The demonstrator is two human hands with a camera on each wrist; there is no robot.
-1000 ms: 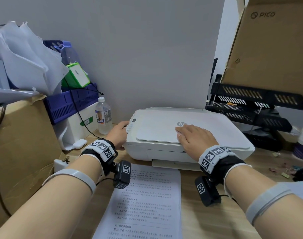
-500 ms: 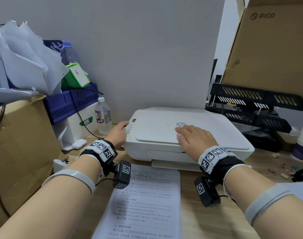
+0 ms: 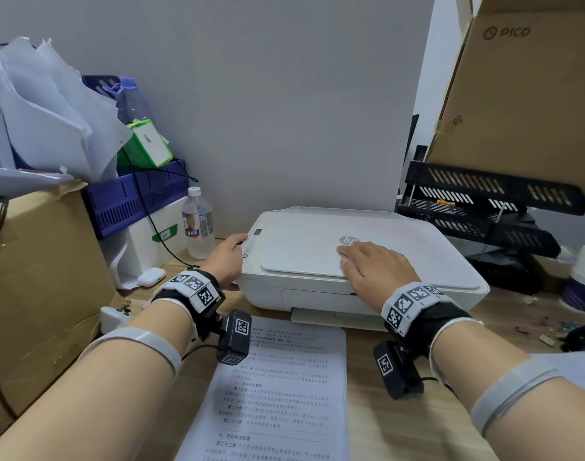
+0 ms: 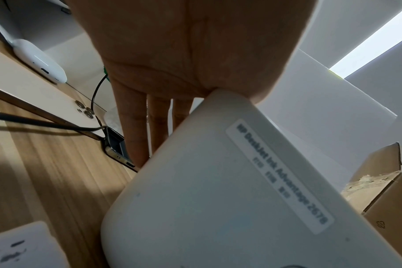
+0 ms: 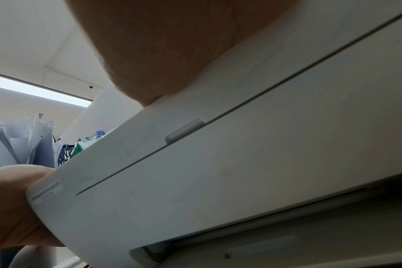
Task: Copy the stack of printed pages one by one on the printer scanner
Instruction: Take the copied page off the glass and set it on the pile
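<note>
Printed pages (image 3: 267,394): lie face up on the desk (image 3: 400,427) directly in front of the printer (image 3: 367,271), text visible, top edge just short of the output slot, partly under the L wrist camera. How many sheets are in the pile cannot be told. Scanner lid (image 3: 304,251) is down flat; whether a sheet is under it is hidden. R hand (image 3: 374,267) rests palm down on the lid's front edge near the logo, fingers straight and together, gripping nothing; R wrist view shows only the heel of the palm on the printer's top front. L hand (image 3: 226,261) is at the printer's front-left corner by the control panel (image 3: 252,239); L wrist view shows fingers (image 4: 135,127) straight down the side wall, palm on the corner, thumb not clearly seen. Vs. 0.5 s and 1.0 s ago: no visible change, hands, lid and pages same. Judgement: a hold phase, prob. lid pressed while a copy is started or runs, or just before lifting; no output sheet seen at the slot. Surroundings: water bottle (image 3: 198,224), earbud case (image 3: 150,277) left of the printer, black paper trays (image 3: 484,201) right.
</note>
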